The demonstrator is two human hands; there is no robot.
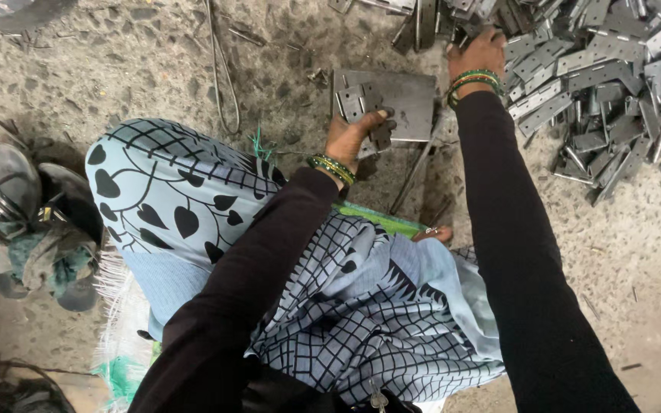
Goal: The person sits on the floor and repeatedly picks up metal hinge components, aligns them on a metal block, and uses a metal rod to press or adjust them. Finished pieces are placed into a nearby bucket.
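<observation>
A small grey metal hinge sits gripped in the left hand, held over a flat grey steel plate lying on the gritty floor. The right hand reaches into the heap of loose hinges up to the right, fingers curled onto pieces there. Worn sandals lie well apart at the left.
</observation>
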